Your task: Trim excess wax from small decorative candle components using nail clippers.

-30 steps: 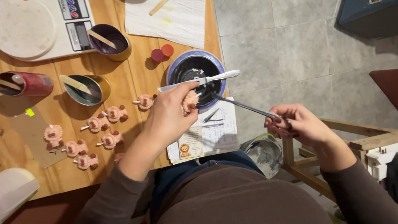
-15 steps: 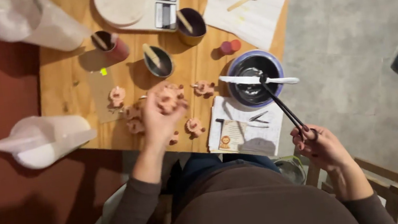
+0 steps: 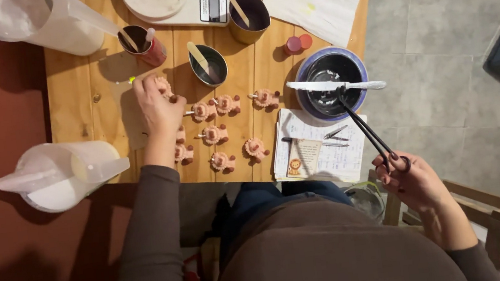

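Two translucent plastic jugs stand at the left edge of the wooden tabletop (image 3: 76,98): one jug at the far corner (image 3: 35,20), the other jug nearer the body (image 3: 60,175), lying partly over the edge. Right of them the left hand (image 3: 156,104) reaches out with the arm nearly straight, palm down, its fingers (image 3: 143,85) bent around a small pink figure (image 3: 163,84) at the far left end of the group; most of that figure is hidden, so whether it is lifted or resting cannot be told. About eight more pink figures lie in loose rows just to the right, one of them (image 3: 218,105) in the upper row. Behind them are three cups with stir sticks: a red cup (image 3: 146,45), a metal cup (image 3: 207,64) and a dark cup (image 3: 249,16), with a kitchen scale (image 3: 179,0) behind. Further right stands one blue-rimmed bowl (image 3: 331,76) with a knife (image 3: 335,85) across its rim. The right hand (image 3: 411,181), off the tabletop's edge, has its fingers through the rings of long black forceps (image 3: 363,126), whose tips reach into the bowl.
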